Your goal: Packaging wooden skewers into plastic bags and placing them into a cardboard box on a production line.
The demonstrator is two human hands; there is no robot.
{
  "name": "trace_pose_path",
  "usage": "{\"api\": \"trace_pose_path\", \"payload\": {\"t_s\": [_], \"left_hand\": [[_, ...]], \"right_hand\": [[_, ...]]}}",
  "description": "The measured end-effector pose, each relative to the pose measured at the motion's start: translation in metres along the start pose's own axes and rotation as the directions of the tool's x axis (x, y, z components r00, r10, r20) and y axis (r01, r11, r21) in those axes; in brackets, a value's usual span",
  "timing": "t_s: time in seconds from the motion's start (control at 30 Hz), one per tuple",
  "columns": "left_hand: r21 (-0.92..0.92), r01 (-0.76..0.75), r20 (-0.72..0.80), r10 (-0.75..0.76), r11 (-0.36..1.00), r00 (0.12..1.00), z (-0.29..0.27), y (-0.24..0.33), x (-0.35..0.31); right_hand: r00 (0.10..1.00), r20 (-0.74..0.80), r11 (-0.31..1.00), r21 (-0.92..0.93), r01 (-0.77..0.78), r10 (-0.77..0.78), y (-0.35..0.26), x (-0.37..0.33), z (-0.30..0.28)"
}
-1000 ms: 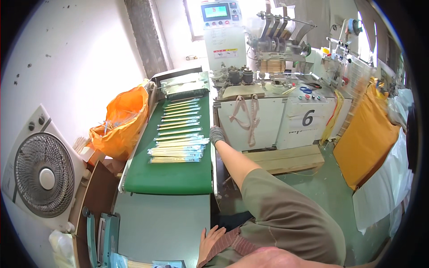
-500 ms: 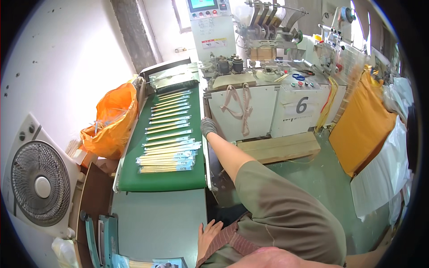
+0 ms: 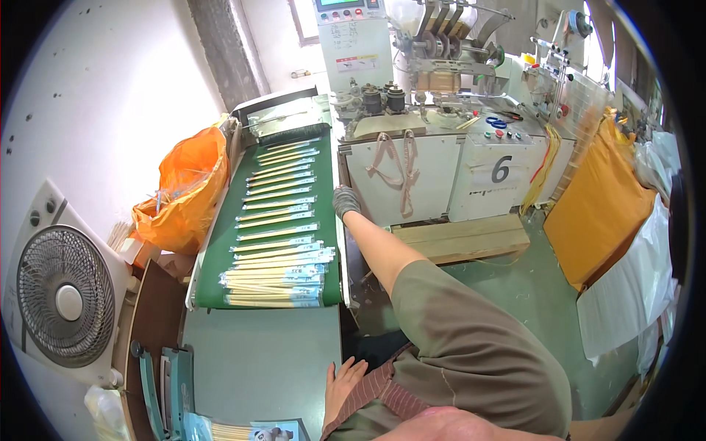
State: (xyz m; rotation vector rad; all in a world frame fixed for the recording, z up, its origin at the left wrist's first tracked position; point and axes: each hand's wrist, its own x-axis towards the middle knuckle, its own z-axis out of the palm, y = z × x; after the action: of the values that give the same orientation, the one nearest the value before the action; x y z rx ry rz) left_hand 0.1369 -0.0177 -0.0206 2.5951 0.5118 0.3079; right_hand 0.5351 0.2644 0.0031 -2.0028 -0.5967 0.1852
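Left: slim pale wooden sticks in clear-and-blue plastic wrappers lie crosswise on the green conveyor belt, bunched at its near end. Centre, near: the bare left hand is relaxed, empty, at the smooth grey table's right edge. Farther: the grey-gloved right hand is at the belt's right side; its grip cannot be told. Step, as judged: tending the belt. Collecting calls for an even, two-handed gather.

- Here's one left hand, one right hand, making two;
- stick packets, well over a dozen, the near ones overlapping too much to count;
- just one green belt;
- one fan, showing two knobs;
- one orange bag, one mustard sack;
- one pair of blue-handled scissors.
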Motion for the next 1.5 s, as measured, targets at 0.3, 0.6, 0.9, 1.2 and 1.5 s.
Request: {"api": "trace_pose_path", "payload": {"t_s": [0.3, 0.6, 0.9, 1.2, 1.5], "left_hand": [[-0.005, 0.004, 0.020, -0.004, 1.000, 1.000, -0.007, 0.007, 0.004], [0.023, 0.017, 0.010, -0.017, 1.000, 1.000, -0.009, 0.011, 0.006], [0.062, 0.002, 0.028, -0.003, 0.998, 1.000, -0.014, 0.014, 0.006], [0.184, 0.010, 0.080, -0.026, 0.983, 0.996, 0.004, 0.001, 0.001], [0.172, 0.013, 0.076, -0.026, 0.985, 0.997, 0.003, 0.002, 0.001]], "right_hand": [[1.000, 0.012, 0.999, -0.044, 0.017, -0.016, 0.004, 0.004, -0.004], [1.000, 0.008, 1.000, 0.014, 0.014, -0.014, 0.000, 0.003, -0.008], [1.000, 0.002, 1.000, -0.025, 0.017, -0.017, -0.001, 0.003, -0.014], [0.998, 0.011, 0.996, -0.064, 0.063, -0.063, 0.001, 0.004, -0.012], [0.997, -0.026, 0.997, -0.035, 0.075, -0.075, -0.002, -0.002, -0.013]]}}
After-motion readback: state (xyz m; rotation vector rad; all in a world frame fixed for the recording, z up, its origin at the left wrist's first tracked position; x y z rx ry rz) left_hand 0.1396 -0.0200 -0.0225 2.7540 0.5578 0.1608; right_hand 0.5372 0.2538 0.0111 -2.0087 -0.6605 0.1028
